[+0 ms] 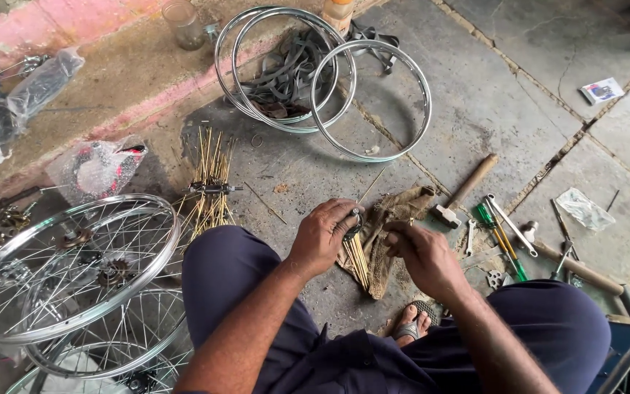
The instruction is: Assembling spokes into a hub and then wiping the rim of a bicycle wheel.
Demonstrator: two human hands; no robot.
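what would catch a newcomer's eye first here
Probably the shiny spoked wheels stacked at lower left and the bare chrome rims leaning together at top centre. In the middle, the left hand grips a hub with a bundle of spokes over a brown rag, with the right hand beside it. A hammer and screwdrivers lie at right.

A single camera, worn on the head, looks steeply down and slightly forward over the person's knees onto the stone floor. It sits close to the left hand and right hand; the far edge, perhaps a raised step, lies farther off. No second view overlaps.
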